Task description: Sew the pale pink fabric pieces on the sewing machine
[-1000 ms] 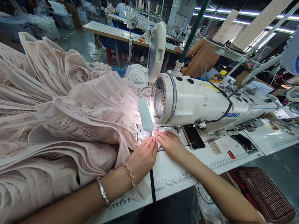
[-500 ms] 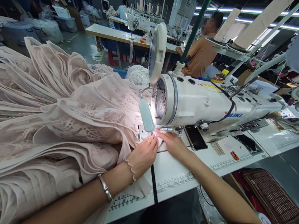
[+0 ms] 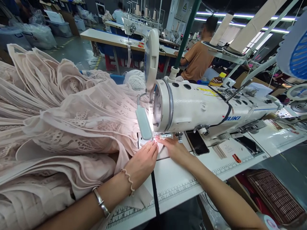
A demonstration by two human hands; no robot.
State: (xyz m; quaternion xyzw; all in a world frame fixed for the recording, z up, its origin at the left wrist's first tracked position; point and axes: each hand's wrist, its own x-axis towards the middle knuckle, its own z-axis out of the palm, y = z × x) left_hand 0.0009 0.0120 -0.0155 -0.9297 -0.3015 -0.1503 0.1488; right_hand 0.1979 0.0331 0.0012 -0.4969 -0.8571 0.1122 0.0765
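Observation:
A large heap of pale pink fabric with lace panels (image 3: 96,118) covers the left of the sewing machine table, and part of it runs under the needle area. Just in front of the needle, my left hand (image 3: 144,161) presses its closed fingers on the fabric edge. My right hand (image 3: 174,149) is beside it, fingertips closed on a small piece of the same fabric. The white sewing machine (image 3: 192,105) stands over both hands. A pale green lamp (image 3: 144,123) hides the needle and part of the seam.
On the table right of my hands are a phone (image 3: 197,143), a stack of cards (image 3: 225,149) and a small red-orange tool (image 3: 236,158). A printed ruler (image 3: 175,194) runs along the front edge. Behind the machine a person in a brown shirt (image 3: 197,60) sits.
The view has shifted slightly, so the machine and table sit further left in the picture. Both hands stay on the fabric by the needle, with little visible movement.

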